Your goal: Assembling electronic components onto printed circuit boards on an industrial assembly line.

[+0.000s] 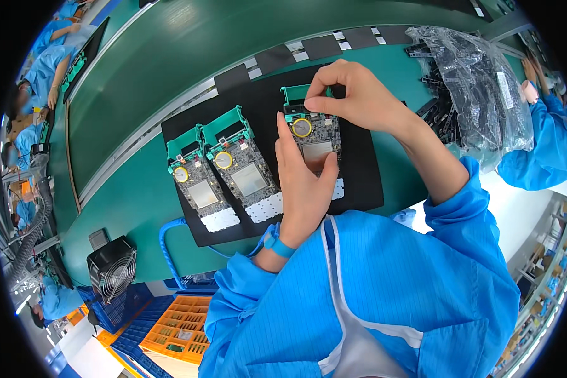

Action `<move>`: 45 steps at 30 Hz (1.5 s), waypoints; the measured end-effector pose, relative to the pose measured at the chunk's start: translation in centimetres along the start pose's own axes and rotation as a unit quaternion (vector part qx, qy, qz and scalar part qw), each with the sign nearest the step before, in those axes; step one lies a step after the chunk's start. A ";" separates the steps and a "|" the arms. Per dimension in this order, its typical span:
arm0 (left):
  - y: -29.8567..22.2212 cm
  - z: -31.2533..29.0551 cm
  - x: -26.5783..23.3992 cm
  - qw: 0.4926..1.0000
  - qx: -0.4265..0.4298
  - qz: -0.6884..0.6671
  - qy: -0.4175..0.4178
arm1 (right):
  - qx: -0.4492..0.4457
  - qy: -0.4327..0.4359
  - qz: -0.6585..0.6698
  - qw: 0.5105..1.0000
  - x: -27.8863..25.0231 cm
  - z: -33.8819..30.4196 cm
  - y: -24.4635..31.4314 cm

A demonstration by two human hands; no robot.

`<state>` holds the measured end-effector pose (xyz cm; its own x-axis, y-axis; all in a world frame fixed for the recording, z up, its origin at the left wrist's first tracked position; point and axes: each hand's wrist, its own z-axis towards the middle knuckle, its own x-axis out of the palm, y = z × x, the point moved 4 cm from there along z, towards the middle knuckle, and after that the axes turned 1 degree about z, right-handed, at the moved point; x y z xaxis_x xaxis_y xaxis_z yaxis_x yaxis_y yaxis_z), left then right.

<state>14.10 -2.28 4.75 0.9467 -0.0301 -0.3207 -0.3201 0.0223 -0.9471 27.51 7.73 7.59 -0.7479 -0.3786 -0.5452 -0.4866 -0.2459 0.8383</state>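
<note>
A circuit board [324, 129] with a round coin cell and a silver plate lies on the black mat, a green bracket [294, 94] at its far end. My left hand [303, 183] spans this board, fingers stretched along its left edge and thumb near its right side. At the bracket, my right hand [353, 91] is closed in a pinch, fingertips beside a black part [292, 109]; what they hold is hidden. Two similar boards, a middle one [246, 170] and a left one [198, 186], lie side by side to the left, each with a green bracket.
The black mat [362, 183] covers part of the green bench. A clear plastic bag [485, 94] with black parts lies at the right, near a co-worker's blue sleeve [535, 157]. A fan [114, 271] stands at the left front; an orange crate [176, 324] is below. A blue cord [166, 249] runs to my wrist strap.
</note>
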 end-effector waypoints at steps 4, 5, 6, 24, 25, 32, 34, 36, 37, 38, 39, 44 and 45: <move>0.2 0.0 0.0 1.000 0.021 0.010 -0.012 | -0.039 -0.037 -0.027 0.998 0.2 -0.3 0.1; 0.2 0.0 0.0 0.999 0.027 0.018 -0.015 | -0.045 -0.043 -0.024 0.998 0.3 -0.4 0.0; 0.2 0.0 0.0 0.999 0.025 0.019 -0.016 | -0.045 -0.042 -0.023 0.998 0.4 -0.4 0.1; 0.2 0.0 -0.2 1.000 -0.007 -0.017 0.002 | -0.087 -0.109 -0.049 0.989 0.5 -0.9 0.2; 0.3 -0.1 -0.1 1.000 -0.006 -0.020 0.003 | -0.068 -0.070 -0.019 0.995 0.5 -0.7 -0.3; 0.6 0.2 -0.2 0.998 -0.014 -0.054 0.005 | -0.028 -0.013 0.043 0.999 0.3 -0.1 -1.2; 0.1 -0.2 -1.0 1.000 -0.014 0.004 0.017 | -0.041 -0.116 0.029 0.992 -0.4 -2.0 -1.8; -0.6 -1.7 -2.5 0.988 0.076 0.132 0.009 | -0.023 -0.208 0.018 0.978 -2.8 -4.9 -2.4; -1.2 -2.9 -3.6 0.966 0.129 0.224 -0.024 | 0.005 -0.232 -0.036 0.972 -4.5 -6.8 -3.0; -1.0 -4.0 -4.5 0.940 0.172 0.288 -0.054 | 0.037 -0.258 -0.090 0.961 -6.1 -9.0 -3.6; -0.2 -4.9 -5.7 0.933 0.190 0.296 -0.075 | 0.085 -0.275 -0.147 0.946 -7.1 -10.7 -3.8; 1.6 -4.3 -6.7 0.925 0.156 0.340 -0.069 | 0.125 -0.300 -0.334 0.885 -6.0 -13.8 -4.8; 1.6 -3.9 -6.1 0.936 0.172 0.301 -0.062 | 0.115 -0.316 -0.384 0.860 -5.4 -13.4 -4.6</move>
<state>7.68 -5.97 5.15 0.6014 0.2078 -0.7715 -0.7873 0.3184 -0.5280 39.83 -1.00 6.70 -0.2255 0.3950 -0.8906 -0.9689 0.0045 0.2474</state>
